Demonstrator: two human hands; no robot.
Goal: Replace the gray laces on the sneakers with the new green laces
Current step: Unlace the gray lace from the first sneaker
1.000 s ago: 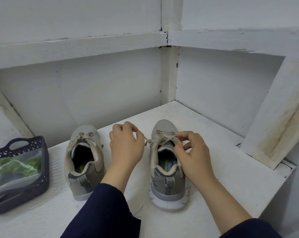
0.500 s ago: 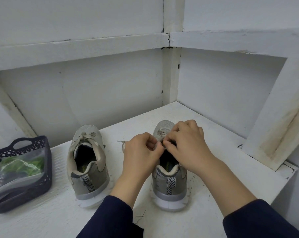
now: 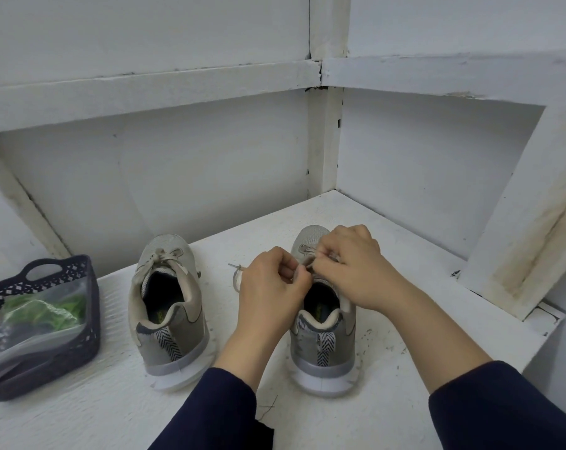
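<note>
Two gray sneakers stand heel-toward-me on a white shelf [image 3: 389, 251]. The left sneaker [image 3: 169, 315] still has its gray lace tied in a bow. Over the tongue of the right sneaker [image 3: 322, 345], my left hand [image 3: 270, 292] and my right hand [image 3: 353, 267] meet, both pinching its gray lace [image 3: 237, 277]. One loose end of that lace trails left onto the shelf. The green laces [image 3: 44, 311] lie in a clear plastic bag inside a dark basket [image 3: 86, 332] at the left.
White wooden walls and beams enclose the shelf at the back and right. The shelf's right edge drops off beyond a slanted white post [image 3: 535, 222]. Small dirt crumbs lie right of the right sneaker.
A second ago my hands held the lace ends apart on either side of the right sneaker. They have since come together over its tongue, and stayed there for the last half second.
</note>
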